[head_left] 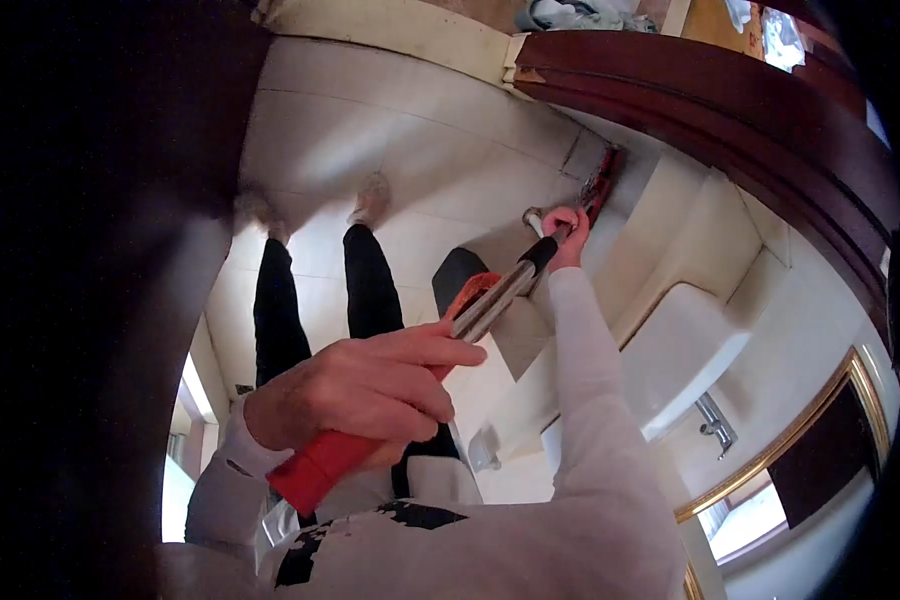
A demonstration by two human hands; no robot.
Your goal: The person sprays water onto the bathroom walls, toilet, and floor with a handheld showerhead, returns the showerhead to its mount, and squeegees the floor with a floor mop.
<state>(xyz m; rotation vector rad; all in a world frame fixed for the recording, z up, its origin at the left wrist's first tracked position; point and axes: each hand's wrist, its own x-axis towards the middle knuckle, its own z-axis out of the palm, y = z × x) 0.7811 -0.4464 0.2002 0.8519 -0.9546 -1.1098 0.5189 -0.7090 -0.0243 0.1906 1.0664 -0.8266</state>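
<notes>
Near the lower middle, my left hand is closed round the upper part of a long-handled tool, whose red grip sticks out below the palm. The metal pole slants up and right to my right hand, which is wrapped round it farther along. Beyond the right hand a red and dark tool head lies at the foot of the wall. An orange-red loop shows beside the pole; whether it belongs to the same tool cannot be told.
My feet stand on the tiled floor. To the right are a white basin, a metal tap and a gold-framed mirror. A dark red door frame curves across the upper right. A dark surface fills the left.
</notes>
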